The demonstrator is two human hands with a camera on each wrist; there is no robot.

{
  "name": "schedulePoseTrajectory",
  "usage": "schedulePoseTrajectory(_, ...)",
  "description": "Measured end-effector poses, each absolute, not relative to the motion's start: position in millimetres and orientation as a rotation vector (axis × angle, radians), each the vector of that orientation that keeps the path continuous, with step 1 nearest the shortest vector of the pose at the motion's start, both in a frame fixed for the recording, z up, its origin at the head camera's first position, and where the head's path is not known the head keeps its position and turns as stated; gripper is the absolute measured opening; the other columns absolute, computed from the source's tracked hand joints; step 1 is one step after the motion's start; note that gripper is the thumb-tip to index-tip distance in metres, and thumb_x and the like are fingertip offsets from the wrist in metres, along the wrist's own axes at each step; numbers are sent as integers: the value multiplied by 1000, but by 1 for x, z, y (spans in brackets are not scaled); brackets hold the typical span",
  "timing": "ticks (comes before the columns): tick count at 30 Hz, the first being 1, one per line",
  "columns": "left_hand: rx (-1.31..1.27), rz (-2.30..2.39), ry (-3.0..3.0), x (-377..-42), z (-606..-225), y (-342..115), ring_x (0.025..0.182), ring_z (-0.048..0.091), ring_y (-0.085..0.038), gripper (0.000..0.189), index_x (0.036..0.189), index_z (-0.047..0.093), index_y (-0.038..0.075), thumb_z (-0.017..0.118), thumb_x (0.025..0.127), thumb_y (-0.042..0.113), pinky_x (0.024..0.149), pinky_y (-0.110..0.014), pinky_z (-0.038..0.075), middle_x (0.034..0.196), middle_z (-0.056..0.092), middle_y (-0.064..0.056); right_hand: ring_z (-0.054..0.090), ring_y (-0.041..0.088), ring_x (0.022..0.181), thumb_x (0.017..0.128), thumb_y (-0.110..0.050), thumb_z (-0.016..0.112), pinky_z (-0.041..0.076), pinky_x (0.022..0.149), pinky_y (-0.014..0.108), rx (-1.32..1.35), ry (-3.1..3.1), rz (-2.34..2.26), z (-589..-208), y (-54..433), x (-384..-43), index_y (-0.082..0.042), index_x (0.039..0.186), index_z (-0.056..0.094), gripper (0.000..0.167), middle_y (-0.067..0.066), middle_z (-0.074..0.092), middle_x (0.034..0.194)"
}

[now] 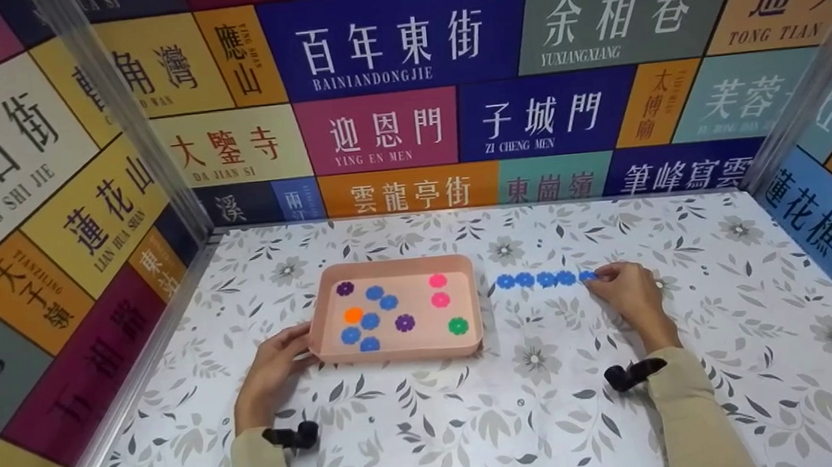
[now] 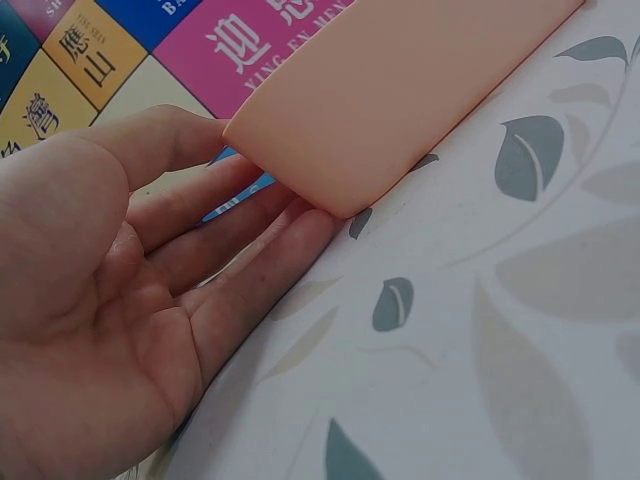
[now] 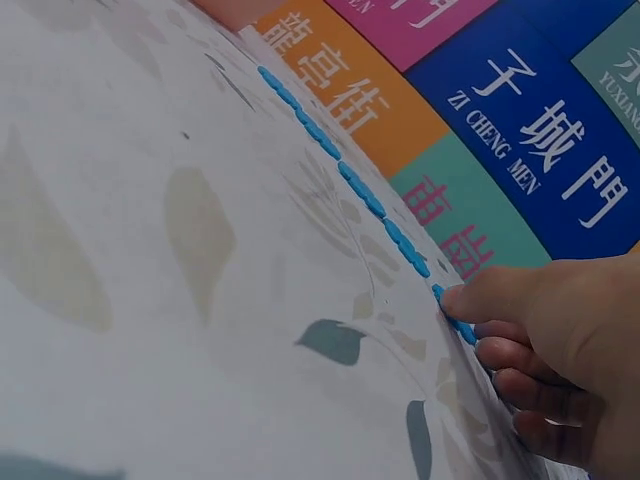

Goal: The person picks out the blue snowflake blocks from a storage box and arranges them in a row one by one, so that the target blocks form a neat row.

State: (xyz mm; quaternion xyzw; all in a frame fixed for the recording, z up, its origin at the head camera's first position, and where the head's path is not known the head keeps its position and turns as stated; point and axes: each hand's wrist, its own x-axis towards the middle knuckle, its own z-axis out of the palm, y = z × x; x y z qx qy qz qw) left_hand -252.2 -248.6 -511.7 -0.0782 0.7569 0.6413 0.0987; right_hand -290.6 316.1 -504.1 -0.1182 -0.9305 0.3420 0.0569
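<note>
Head view: the left hand (image 1: 269, 367) rests against the left end of the pink tray (image 1: 411, 353), its grip loose, fingers clasping nothing. Inside the tray, five blue flower pieces (image 1: 370, 320), two purple ones (image 1: 405, 323), one orange (image 1: 353, 315), two pink (image 1: 440, 300) and one green (image 1: 458, 326) lie unlined. Right of the tray on the bench (image 1: 440, 427), a row of blue flower pieces (image 1: 545, 279) appears nearly five long; the right hand's (image 1: 631, 294) grip pinches the end piece (image 1: 586, 276), farthest from the tray, seemingly not yet released.
</note>
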Motion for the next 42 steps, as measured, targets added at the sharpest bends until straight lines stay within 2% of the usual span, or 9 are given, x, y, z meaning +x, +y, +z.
schedulePoseTrajectory(3,-234,1885,2248,-252,-512,-249,123,64,-27,44,144,53,11,56,102,23,105,-38,54,149,54,-14,67,34,103,87,-36,75,49,77,33,-341,-2835,1075,-502,317,-290,-5,121,71,46,19,72,117)
schedulePoseTrajectory(10,-230,1892,2241,-250,-510,-249,122,64,-28,44,144,53,10,55,102,23,106,-39,54,148,54,-15,64,32,104,92,-37,70,49,72,26,-203,-2853,1169,-486,309,-291,-4,132,64,52,19,69,117)
schedulePoseTrajectory(13,-233,1910,2225,-251,-511,-249,121,64,-26,44,144,52,10,55,102,23,106,-37,54,148,54,-14,62,34,113,93,-41,70,52,77,27,-68,-2871,1218,-473,298,-289,-5,137,60,59,20,66,125)
schedulePoseTrajectory(17,-230,1960,2199,-252,-513,-248,119,65,-24,44,143,53,6,56,101,19,102,-34,56,147,55,-17,58,36,119,92,-46,70,55,87,36,112,-2871,1312,-458,279,-285,-6,141,57,65,22,62,133)
schedulePoseTrajectory(22,-235,1948,2206,-253,-515,-247,120,64,-23,46,143,53,6,59,100,22,103,-35,55,147,55,-15,56,36,124,91,-43,71,54,96,48,205,-2805,1383,-446,253,-280,-9,139,59,60,20,62,133)
schedulePoseTrajectory(27,-227,1933,2207,-253,-513,-248,123,63,-26,46,143,53,7,58,101,24,105,-37,54,148,54,-14,56,32,122,91,-36,73,52,98,45,257,-2694,1418,-440,224,-275,-10,134,63,51,16,63,133)
schedulePoseTrajectory(32,-213,1943,2212,-254,-511,-248,124,63,-27,45,142,54,8,58,101,23,106,-38,54,148,54,-14,58,32,121,90,-28,75,52,102,48,293,-2657,1429,-437,198,-278,-8,129,66,45,14,64,130)
schedulePoseTrajectory(36,-244,1938,2199,-254,-510,-248,123,63,-26,44,142,54,10,58,101,23,106,-39,53,148,55,-11,58,32,122,91,-29,74,53,102,47,344,-2723,1463,-437,178,-284,-8,127,67,42,14,64,129)
schedulePoseTrajectory(42,-251,1918,2208,-253,-512,-251,121,65,-25,44,143,53,12,57,101,24,105,-38,54,147,55,-12,59,31,121,92,-26,72,58,91,43,349,-2750,1574,-441,148,-298,-11,124,69,35,14,65,128)
